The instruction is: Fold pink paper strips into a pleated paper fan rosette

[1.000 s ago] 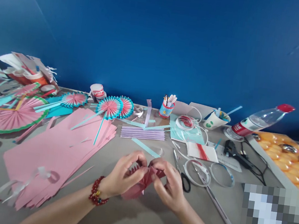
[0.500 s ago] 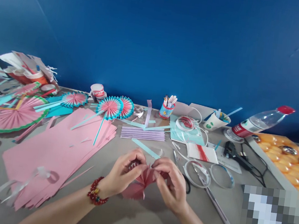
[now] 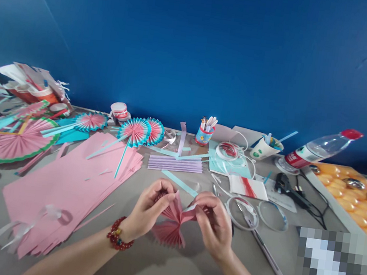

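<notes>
Both my hands pinch a pleated pink paper fan [image 3: 172,226] just above the grey table [image 3: 160,265]. My left hand [image 3: 148,209], with a red bead bracelet at the wrist, grips the fan's left upper edge with closed fingers. My right hand [image 3: 215,225] holds the right upper edge, fingers curled around the folds. The fan's pleats spread out below and between the hands.
A stack of pink paper sheets [image 3: 69,181] lies at the left, finished round fans [image 3: 135,130] behind it. Lilac strips [image 3: 175,163], tape rings [image 3: 241,210], scissors, a ruler [image 3: 269,257], a glue gun [image 3: 285,185], cups, a water bottle [image 3: 317,148] and an orange tray [image 3: 352,191] lie right.
The folded pink paper has opened from a tight bundle into a spread fan, and both hands have risen slightly and moved a little apart.
</notes>
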Demonstrator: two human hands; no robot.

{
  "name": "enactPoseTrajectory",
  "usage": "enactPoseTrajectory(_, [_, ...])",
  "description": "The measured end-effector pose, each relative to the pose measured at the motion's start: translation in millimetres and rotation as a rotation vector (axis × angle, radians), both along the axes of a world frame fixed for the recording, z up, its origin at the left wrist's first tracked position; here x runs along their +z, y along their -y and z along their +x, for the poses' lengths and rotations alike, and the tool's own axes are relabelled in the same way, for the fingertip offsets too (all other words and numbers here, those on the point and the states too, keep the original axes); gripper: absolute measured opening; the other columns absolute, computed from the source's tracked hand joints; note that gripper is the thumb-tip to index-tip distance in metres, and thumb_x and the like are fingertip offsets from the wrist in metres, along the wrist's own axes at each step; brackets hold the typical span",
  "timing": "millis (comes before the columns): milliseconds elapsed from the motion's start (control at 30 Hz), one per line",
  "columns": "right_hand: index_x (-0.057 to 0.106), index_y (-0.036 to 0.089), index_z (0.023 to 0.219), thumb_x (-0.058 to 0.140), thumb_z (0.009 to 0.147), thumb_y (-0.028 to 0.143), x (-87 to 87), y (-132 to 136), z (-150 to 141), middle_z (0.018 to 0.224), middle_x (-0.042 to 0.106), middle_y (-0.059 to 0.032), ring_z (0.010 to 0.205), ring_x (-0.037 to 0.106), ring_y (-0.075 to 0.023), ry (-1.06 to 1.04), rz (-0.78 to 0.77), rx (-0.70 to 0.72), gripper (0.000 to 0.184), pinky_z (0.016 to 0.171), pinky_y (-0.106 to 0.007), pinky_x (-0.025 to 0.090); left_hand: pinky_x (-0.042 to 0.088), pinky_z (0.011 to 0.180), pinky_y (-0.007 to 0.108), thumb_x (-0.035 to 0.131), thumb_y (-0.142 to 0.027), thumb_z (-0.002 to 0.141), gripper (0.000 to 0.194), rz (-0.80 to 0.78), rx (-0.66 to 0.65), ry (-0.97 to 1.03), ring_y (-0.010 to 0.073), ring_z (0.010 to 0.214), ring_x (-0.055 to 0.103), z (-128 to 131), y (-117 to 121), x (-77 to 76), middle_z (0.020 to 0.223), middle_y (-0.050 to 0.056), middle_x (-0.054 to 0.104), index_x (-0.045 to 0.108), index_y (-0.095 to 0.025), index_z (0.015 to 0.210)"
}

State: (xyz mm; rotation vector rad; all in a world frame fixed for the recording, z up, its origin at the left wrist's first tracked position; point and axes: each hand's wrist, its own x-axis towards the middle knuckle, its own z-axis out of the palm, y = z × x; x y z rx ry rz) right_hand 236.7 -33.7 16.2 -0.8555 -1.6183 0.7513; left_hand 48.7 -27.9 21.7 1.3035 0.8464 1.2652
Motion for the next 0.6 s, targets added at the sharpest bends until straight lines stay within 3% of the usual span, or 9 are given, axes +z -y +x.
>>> enactPoseTrajectory(333, [0.056,0.023,0.097,0.048,0.095,0.018,-4.5,1.8,-1.1,0.086,0.057,-0.0047,0.075,0.056,-0.0171,-0.125,-0.02,-0.036,0.01,0.057,-0.026,0.046,0.039,0.068,0.023,0.053,-0.03,0.095,0.014,-0.022,0.068,0.081,0.0116,0.072,0.046,1.1,-1.9,-1.1,0.081,0.0,0.052,0.053,-0.019,0.086])
enactPoseTrajectory(600, [0.053,0.023,0.093,0.047,0.096,0.02,-2.3,-0.9,-3.2,0.083,0.056,-0.0034,0.075,0.055,-0.0169,-0.162,0.0,-0.142,0.008,0.064,-0.029,0.047,0.041,0.069,0.023,0.057,-0.034,0.092,0.015,-0.068,0.193,0.12,0.0128,0.074,0.047,-0.9,-3.4,-2.4,0.083,0.0,0.052,0.054,-0.021,0.087])
